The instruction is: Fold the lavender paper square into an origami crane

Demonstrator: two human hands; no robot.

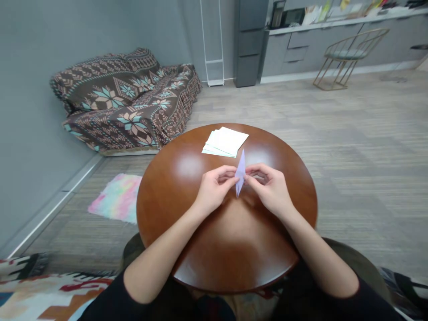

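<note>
A folded piece of purple paper [240, 171], narrow and pointed at its top and bottom, is held up over the round wooden table [230, 249]. My left hand [219, 185] pinches its left side between thumb and fingers. On the right side, my right hand [267, 185] grips it the same way. The paper stands roughly upright, a slit showing near its lower point. Just beyond my hands lies a small fanned stack of white and pale paper sheets [227, 140].
A sofa with a patterned cover [133, 98] stands at the back left, with a pastel fluffy rug [117, 198] on the floor nearer to me. Farther back are a grey refrigerator [249, 42], a kitchen counter [310, 26] and a gold-framed chair [347, 55].
</note>
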